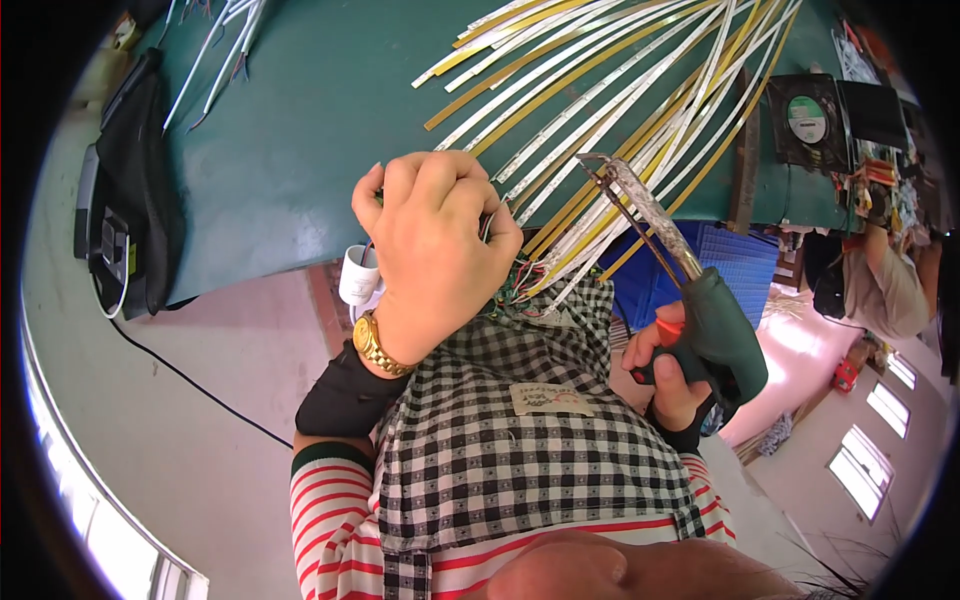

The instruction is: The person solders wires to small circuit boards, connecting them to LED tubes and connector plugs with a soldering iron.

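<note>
My left hand (430,250) is closed with curled fingers at the table's near edge. What its fingertips grip is hidden behind the knuckles; a bit of dark wire shows beside it. My right hand (672,378) is wrapped round the handle of a soldering gun (722,335) with a dark green body and red trigger. Its long metal tip points up and left, over a fan of white and yellow LED strips (600,130). Below the strips' near ends, small green circuit boards with thin wires (522,288) bunch against my checked apron (500,430).
A white cylindrical object (360,275) sits beside my left wrist. White cables (232,45) lie far left on the green table (290,130), a black bag (140,200) at its left edge. Right are a dark fan-like box (808,122), a blue crate (735,265) and another person's arm (885,285).
</note>
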Tool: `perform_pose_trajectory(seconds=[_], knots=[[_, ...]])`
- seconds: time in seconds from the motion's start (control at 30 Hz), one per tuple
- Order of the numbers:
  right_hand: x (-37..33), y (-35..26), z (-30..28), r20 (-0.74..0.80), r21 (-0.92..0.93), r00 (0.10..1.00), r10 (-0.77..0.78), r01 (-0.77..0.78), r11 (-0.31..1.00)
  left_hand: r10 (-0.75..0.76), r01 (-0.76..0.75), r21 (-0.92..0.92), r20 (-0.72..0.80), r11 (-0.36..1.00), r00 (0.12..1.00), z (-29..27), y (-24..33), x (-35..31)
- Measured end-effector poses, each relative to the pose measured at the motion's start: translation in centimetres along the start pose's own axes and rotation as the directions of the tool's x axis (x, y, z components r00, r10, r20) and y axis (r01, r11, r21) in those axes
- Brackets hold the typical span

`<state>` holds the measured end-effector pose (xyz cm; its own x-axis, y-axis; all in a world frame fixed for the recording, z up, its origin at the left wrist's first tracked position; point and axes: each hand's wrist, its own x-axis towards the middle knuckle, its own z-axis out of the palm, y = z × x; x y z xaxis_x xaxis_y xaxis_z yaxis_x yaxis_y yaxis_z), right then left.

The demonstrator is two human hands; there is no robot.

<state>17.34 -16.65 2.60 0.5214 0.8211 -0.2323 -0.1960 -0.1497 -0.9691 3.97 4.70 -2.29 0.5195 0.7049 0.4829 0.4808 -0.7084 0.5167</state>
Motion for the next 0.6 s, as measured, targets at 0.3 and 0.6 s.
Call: perform_pose_trajectory(seconds=[0.3, 0.6], knots=[[3.9, 1.2, 1.6, 0.026, 0.184, 0.993, -0.117, 0.110, 0.977, 0.003, -0.003, 0.008, 0.022, 1.000, 1.000, -0.1, 0.5, 0.2], [10.1, 0.4, 5.0, 0.159, 0.504, 0.964, -0.216, 0.109, 0.857, -0.010, 0.009, 0.036, 0.022, 0.999, 1.000, -0.4, 0.8, 0.0]])
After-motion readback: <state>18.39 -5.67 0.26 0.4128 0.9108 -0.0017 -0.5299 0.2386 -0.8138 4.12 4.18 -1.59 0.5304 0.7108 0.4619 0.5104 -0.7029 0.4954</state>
